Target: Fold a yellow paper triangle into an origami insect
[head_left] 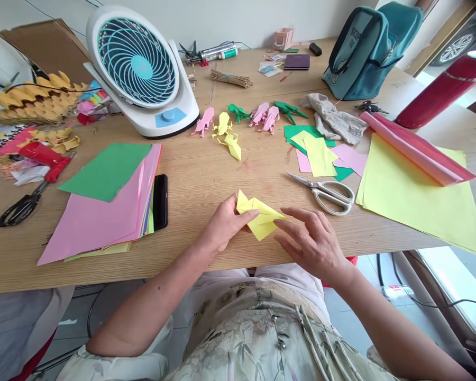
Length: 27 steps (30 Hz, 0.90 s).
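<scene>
"Wood makes up the counter (pixel 190 180). What stands out on it?"

"The white fan (pixel 142 69). Well to its right is a teal bag (pixel 365 53). Yellow sheets (pixel 424 206) lie to the fan's right too, nearer the person, and a stack of coloured paper (pixel 99 217) lies in front of the fan."

"And the hands?"

"Both are in front of the fan and to its right. The left hand (pixel 222 225) pinches the folded yellow paper, thumb on top. The right hand (pixel 317 243) has its fingers spread, two fingertips at the paper's pointed right end, the thumb apart from it."

"Anything smaller?"

"White-handled scissors (pixel 329 196), open a little, right of the fan. Then the folded yellow paper (pixel 262 214) itself, between the hands, over the counter's near part. Smallest are the pink, yellow and green paper figures (pixel 223 126), just right of the fan."
</scene>
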{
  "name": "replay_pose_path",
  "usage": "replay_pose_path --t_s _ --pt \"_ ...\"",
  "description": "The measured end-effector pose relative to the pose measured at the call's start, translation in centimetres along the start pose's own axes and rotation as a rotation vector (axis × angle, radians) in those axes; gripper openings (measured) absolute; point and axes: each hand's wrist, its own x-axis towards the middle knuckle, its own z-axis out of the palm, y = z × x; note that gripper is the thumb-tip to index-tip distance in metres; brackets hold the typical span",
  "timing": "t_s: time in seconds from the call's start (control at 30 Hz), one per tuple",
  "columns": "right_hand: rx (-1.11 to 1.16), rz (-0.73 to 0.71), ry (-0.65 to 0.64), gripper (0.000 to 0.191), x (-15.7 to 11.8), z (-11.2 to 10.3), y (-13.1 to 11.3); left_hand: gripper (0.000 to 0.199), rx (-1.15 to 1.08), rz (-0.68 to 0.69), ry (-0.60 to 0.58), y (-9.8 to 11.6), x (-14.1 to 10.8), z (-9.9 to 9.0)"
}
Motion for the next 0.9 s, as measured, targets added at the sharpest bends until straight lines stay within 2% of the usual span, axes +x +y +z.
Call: replay_pose_path --t_s 0.1,0.17,0.27,0.3,0.33,0.4,0.47,0.57,0.77,0.9 --pt "-0.054 -0.083 0.024 0.026 0.2 0.4 -0.3 0.036 0.064 0.007 -0.029 -0.5 -0.2 0.5" --pt "-0.050 -0.115 0.008 0.019 0.3 0.5 -0.4 0.037 0.235 0.115 0.018 -0.9 -0.5 0.5" --pt "-0.042 -0.103 -0.050 0.015 0.2 0.5 -0.4 0.051 0.701 0.494 0.227 -1.3 -1.5 -0.1" --pt "-0.034 -0.091 -0.083 0.015 0.0 0.4 -0.5 0.043 0.857 0.623 0.230 -1.4 -2.0 -0.3" --pt "-0.024 -0.078 -0.117 0.015 -0.2 0.4 -0.5 0.033 0.966 0.723 0.171 -1.5 -2.4 -0.6" --pt "-0.001 -0.053 -0.171 0.015 -0.5 0.3 -0.7 0.027 1.059 0.844 -0.032 -1.8 -3.3 -0.9" --pt "0.017 -0.030 -0.198 0.015 -0.8 0.3 -1.0 0.026 1.068 0.869 -0.166 -2.3 -3.8 -1.1" --pt "0.052 0.007 -0.214 0.014 -1.0 0.2 -1.3 0.031 1.051 0.824 -0.217 -2.9 -4.1 -1.1" --pt "0.149 0.101 -0.185 0.009 -1.4 0.3 -1.5 0.015 1.121 0.863 -0.126 -3.2 -3.9 -0.9" --pt "0.239 0.156 -0.145 0.013 -1.6 0.5 -1.4 0.013 1.170 0.867 -0.071 -3.1 -3.9 -0.6"
